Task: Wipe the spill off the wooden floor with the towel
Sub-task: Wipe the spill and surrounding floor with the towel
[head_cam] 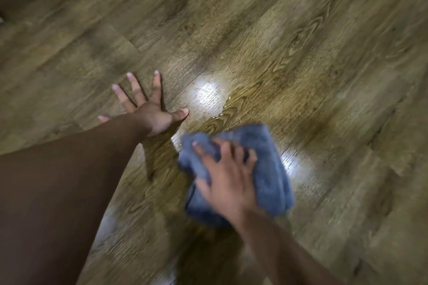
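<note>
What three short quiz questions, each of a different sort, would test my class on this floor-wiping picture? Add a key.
1. True or false: the left hand grips the towel.
2. Which hand is on the towel? A) left B) right C) both
3. Fill in: the towel's colour is ____.

Key
1. False: it lies flat, fingers spread, on the wooden floor.
2. B: the right hand presses on it.
3. Blue. A wet edge of the spill still shows beyond it.

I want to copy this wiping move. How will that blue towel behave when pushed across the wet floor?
The towel looks soft and bunched, so probably floppy, folding under the right hand. The floor shines wet, so it likely slides easily.
</note>
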